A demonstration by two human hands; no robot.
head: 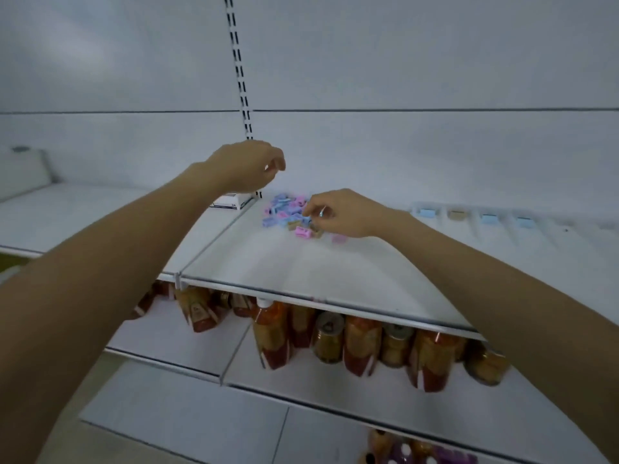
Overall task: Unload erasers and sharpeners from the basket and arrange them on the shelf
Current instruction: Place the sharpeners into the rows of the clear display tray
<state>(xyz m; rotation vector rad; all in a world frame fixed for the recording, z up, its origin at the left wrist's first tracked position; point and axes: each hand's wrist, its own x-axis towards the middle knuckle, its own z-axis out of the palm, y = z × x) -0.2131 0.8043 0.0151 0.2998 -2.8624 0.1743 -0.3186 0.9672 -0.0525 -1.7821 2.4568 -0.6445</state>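
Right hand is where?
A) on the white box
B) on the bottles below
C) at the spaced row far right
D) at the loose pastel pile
D: the right hand has its fingertips at the pastel pile, away from the white box.

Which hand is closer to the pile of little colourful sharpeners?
Right. The right hand has its fingertips at the right edge of the pile; the left hand is raised up and left of it, above the white box.

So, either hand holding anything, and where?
Left hand: nothing visible. Right hand fingers reach into the sharpener pile; a grip cannot be told.
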